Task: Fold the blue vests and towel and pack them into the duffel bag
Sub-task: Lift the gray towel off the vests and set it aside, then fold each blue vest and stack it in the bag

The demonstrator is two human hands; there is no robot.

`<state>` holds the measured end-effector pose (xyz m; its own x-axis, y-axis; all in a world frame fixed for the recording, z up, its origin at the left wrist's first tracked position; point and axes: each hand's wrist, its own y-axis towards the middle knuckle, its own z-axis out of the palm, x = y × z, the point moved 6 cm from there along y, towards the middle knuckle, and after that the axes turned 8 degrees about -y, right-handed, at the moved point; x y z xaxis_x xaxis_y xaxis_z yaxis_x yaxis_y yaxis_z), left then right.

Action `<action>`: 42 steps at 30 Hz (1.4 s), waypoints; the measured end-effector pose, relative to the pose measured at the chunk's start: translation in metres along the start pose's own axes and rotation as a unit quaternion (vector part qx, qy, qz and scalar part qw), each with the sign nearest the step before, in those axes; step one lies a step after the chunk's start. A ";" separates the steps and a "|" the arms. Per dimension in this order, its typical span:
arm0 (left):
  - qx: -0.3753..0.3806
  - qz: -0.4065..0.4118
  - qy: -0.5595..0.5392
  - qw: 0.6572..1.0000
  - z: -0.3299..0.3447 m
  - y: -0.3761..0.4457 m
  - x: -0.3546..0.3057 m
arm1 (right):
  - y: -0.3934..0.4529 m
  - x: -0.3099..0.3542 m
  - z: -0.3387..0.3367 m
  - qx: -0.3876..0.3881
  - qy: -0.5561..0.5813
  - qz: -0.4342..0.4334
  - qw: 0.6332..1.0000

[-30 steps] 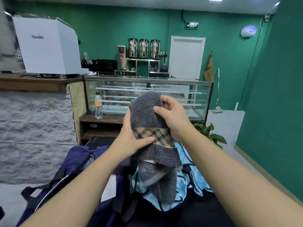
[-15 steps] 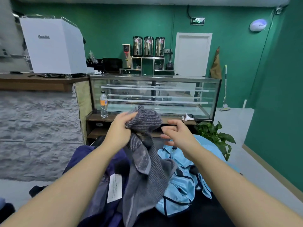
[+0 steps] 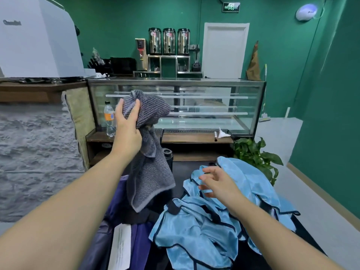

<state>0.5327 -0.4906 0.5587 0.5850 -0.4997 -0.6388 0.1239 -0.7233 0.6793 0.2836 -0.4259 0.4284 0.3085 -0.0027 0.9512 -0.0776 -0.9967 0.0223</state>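
**Towel up in one hand, vests waiting**

Towel (image 3: 150,152), grey and ribbed, hangs bunched from the left hand (image 3: 127,125), whose fingers are curled round its upper end at about the height of the glass display case (image 3: 194,106) behind. The rest of the cloth drops in a loose fold above the duffel bag (image 3: 124,221). The right hand (image 3: 218,184) hovers with its fingers spread and relaxed, holding nothing, just over the crumpled blue vests (image 3: 204,227) heaped on the dark table (image 3: 303,240).

My reading is that the folding has barely started: the towel is gathered, not squared, and the vests lie unfolded in a pile. The next move probably calls for the free hand to take a second corner of the towel so that it can be shaken flat, or else to pull one vest free of the heap.

The duffel bag, dark blue with a white tag (image 3: 119,248), sits at the near left, just beside the vests. Its opening is hidden behind the towel and forearm, so I cannot tell whether anything is packed inside.
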 end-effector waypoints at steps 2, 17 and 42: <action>-0.004 0.002 0.010 1.000 0.009 0.004 0.014 | 0.007 -0.015 0.002 0.005 -0.001 0.015 1.000; 0.334 -0.082 0.125 0.931 0.062 -0.110 0.172 | 0.018 -0.090 0.040 0.075 -0.161 0.052 0.983; 0.563 0.011 0.351 0.748 0.044 -0.331 0.086 | -0.110 -0.155 0.014 0.137 -0.467 0.026 0.873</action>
<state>0.5068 -0.3144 0.2631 0.9029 -0.4296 -0.0170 -0.4144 -0.8591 -0.3005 0.2578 -0.3165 0.2736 0.9599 0.0146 0.2799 0.0758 -0.9750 -0.2088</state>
